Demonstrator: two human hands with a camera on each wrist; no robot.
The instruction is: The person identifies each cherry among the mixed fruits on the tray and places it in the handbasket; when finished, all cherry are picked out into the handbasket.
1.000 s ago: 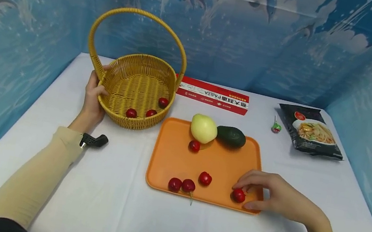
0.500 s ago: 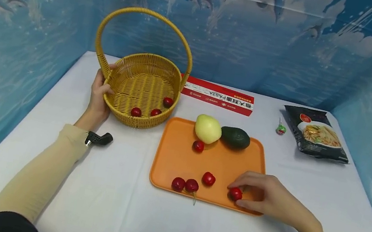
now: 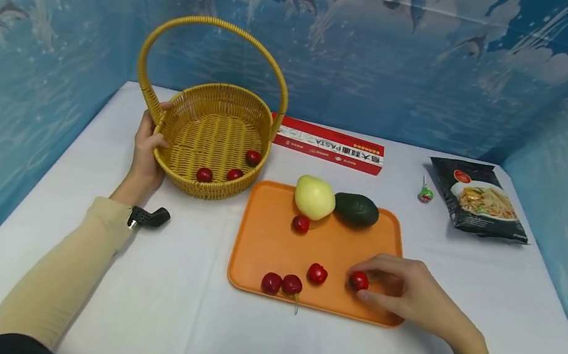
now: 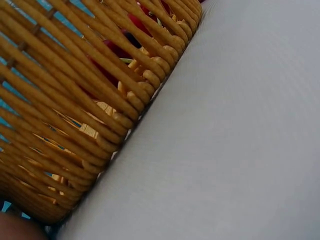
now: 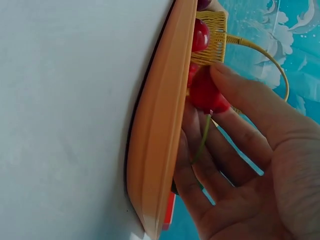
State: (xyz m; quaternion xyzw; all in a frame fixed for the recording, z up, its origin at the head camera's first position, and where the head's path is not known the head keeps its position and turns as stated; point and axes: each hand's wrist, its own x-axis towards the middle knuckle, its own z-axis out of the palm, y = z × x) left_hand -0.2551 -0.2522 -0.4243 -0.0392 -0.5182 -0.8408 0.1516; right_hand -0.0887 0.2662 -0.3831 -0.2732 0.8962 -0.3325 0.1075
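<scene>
My left hand (image 3: 146, 148) grips the left side of the yellow wicker basket (image 3: 205, 191), where the handle joins the rim; three cherries (image 3: 204, 175) lie inside. At the right end of the orange tray (image 3: 264, 230), my right hand (image 3: 411, 292) pinches a cherry (image 3: 359, 280) between thumb and fingers. The right wrist view shows this cherry (image 5: 204, 90) with its green stem hanging by the fingers. More cherries (image 3: 317, 274) lie left of it on the tray. Behind them are another cherry (image 3: 301, 224), a pale yellow-green fruit (image 3: 314, 198) and a dark avocado (image 3: 356, 210).
A red pasta box (image 3: 329, 145) lies behind the tray, close to the basket's right side. To the right are a small green lollipop (image 3: 425, 194) and a black food packet (image 3: 480, 200). Blue dolphin-printed cloth (image 3: 357, 76) stands around the white table.
My right hand has moved slightly left and back, its thumb and fingers closing round the cherry, which has shifted with them. The left hand remains on the basket.
</scene>
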